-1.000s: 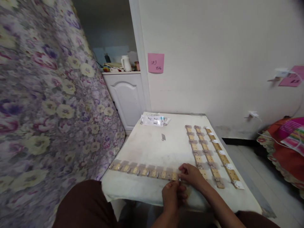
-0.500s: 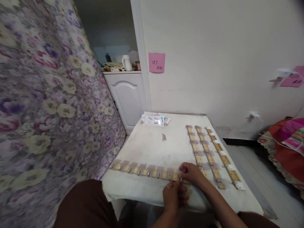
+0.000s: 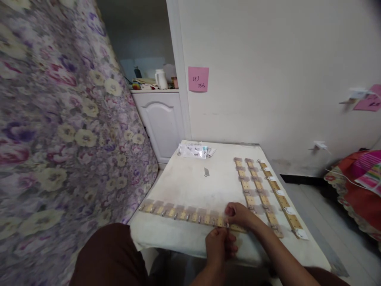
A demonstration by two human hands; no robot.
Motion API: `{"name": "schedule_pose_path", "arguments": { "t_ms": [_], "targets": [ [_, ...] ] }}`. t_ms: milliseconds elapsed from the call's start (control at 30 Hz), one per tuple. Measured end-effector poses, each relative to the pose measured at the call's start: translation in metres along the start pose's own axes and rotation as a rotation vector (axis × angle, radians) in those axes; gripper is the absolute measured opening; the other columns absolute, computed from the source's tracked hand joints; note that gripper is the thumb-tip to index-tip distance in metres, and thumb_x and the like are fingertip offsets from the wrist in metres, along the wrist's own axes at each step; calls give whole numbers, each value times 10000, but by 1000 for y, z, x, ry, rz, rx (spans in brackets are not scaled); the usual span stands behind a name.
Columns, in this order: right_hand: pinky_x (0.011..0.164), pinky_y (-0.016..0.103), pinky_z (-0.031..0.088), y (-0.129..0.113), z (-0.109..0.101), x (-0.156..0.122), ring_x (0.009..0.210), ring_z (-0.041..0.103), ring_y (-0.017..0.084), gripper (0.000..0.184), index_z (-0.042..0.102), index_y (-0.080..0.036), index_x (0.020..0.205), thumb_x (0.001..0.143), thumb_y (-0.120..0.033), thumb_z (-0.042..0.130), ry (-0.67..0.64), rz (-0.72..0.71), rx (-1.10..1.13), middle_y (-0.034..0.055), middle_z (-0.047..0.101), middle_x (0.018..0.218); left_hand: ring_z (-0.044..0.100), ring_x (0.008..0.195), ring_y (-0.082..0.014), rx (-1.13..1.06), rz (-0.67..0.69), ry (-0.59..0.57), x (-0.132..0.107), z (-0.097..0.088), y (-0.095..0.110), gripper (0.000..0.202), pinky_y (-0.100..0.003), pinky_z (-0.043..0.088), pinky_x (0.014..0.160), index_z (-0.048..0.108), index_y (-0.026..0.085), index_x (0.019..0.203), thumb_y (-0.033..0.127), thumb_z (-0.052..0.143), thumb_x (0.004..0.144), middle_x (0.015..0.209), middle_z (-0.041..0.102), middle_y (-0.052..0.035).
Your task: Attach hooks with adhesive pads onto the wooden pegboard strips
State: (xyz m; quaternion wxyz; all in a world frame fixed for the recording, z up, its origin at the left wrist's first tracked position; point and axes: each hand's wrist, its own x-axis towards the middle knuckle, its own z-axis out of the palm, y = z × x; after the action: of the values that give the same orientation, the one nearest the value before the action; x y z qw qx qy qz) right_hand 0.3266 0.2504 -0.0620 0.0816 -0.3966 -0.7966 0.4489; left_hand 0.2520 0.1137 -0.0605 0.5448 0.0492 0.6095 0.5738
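A long wooden strip with holes (image 3: 194, 217) lies across the near part of the table, with several metal rings (image 3: 187, 217) and clear plastic tags (image 3: 203, 214) along it. My right hand (image 3: 240, 215) is over the strip's right part, thumb and finger pinched at a small metal ring (image 3: 228, 225). Just below and to the left, my left hand (image 3: 216, 243) is closed at the strip's near edge, fingertips close to that same ring. Whatever its fingers hold is hidden. A small grey tag (image 3: 206, 172) lies alone mid-table.
Three more wooden strips (image 3: 285, 206) with rings and tags run along the table's right side. Plastic packets (image 3: 193, 151) lie at the far edge of the table (image 3: 169, 180). A floral curtain (image 3: 71, 131) hangs at left; my knee (image 3: 108, 254) is below.
The whole view has shifted slightly. Both hands stay at the same ring on the strip, with hardly any visible movement.
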Motion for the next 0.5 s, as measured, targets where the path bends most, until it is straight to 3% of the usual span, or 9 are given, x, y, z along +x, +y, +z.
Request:
{"name": "schedule_pose_path", "arguments": {
  "t_ms": [300,500],
  "targets": [
    [557,216,376,-3,-6,-9,627,537,127,270,637,-158,853,591,-210,679,21,-54,22,-12,604,691,526,349,-97,-11,3,-39,0,-3,-2,173,-200,344,364,509,170,711,336,506,761,541,615,14],
    [637,257,410,-6,-38,-25,680,558,160,181,619,-171,869,741,-238,510,290,-162,36,7,608,704,522,362,-91,-22,-11,-51,-6,-4,1,152,-200,350,387,520,176,725,328,526,728,529,603,25]
  ]
}}
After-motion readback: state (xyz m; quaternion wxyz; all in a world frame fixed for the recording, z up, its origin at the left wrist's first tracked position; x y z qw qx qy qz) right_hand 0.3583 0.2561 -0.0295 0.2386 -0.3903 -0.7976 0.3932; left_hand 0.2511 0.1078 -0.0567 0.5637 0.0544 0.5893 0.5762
